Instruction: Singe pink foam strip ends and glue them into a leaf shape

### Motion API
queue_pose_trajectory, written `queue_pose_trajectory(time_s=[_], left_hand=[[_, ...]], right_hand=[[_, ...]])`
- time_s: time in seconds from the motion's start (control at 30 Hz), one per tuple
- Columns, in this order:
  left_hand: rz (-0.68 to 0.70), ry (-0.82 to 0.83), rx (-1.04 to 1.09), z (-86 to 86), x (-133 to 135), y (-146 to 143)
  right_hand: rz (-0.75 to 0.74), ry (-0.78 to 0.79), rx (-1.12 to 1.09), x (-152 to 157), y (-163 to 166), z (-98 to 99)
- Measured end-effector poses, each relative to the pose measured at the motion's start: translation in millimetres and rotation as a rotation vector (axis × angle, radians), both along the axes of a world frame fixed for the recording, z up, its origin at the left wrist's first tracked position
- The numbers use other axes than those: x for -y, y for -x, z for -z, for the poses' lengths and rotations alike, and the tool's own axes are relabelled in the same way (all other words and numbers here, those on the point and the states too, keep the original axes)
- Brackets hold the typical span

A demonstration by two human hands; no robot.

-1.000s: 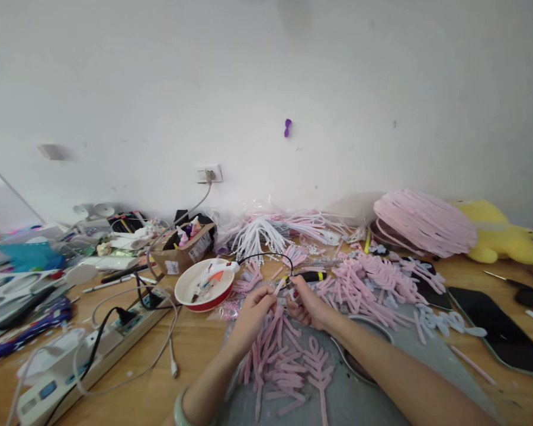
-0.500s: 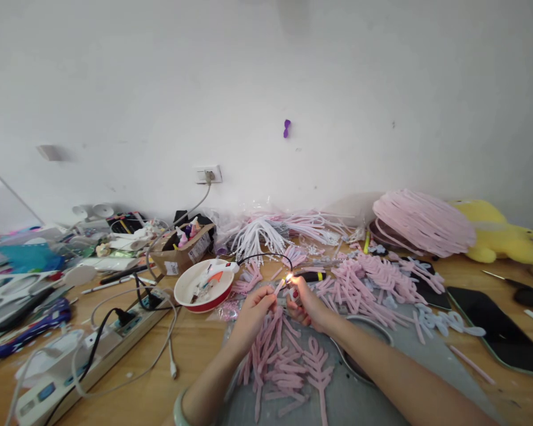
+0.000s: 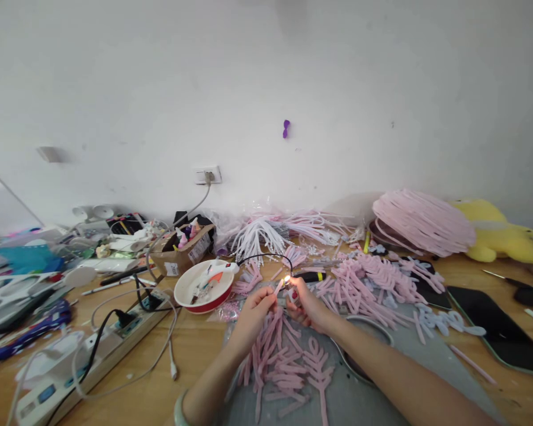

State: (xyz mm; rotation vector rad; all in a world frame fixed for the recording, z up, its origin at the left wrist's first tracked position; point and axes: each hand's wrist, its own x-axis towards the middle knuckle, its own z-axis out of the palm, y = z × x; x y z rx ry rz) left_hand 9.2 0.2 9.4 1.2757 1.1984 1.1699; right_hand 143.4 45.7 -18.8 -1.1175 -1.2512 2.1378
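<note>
My left hand (image 3: 258, 307) pinches a short pink pipe cleaner (image 3: 279, 287), its tip pointing up toward the flame. Wrapped round a lighter (image 3: 294, 294), my right hand (image 3: 310, 306) is closed, and a small flame (image 3: 286, 278) burns at the lighter's top, right by the pipe cleaner's end. Most of the lighter is hidden by my fingers. Below the hands, cut pink pipe cleaner pieces (image 3: 288, 373) lie on the grey mat (image 3: 355, 408). Beside them is a leaf-shaped pink piece (image 3: 318, 370) with a central stem.
A red-rimmed bowl (image 3: 211, 306) holding a white glue gun (image 3: 215, 271) stands left of my hands. A power strip (image 3: 89, 367) with cables lies at left. More pink pieces (image 3: 359, 284), a phone (image 3: 500, 325) and a yellow plush toy (image 3: 497, 234) are at right.
The flame has shifted very slightly left and looks a little smaller. Both hands keep nearly the same place and grip.
</note>
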Motion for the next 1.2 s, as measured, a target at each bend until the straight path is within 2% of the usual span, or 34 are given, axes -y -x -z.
queue_pose_trajectory(time_s=[0.47,1.2], left_hand=[[-0.022,-0.054,-0.065,4.6,-1.9,2.5],[-0.049,0.002,-0.04,5.6,-2.8,1.4]], right_hand=[[0.006,0.003,0.015,0.8,0.0,-1.9],[0.01,0.004,0.006,0.6,-0.2,0.4]])
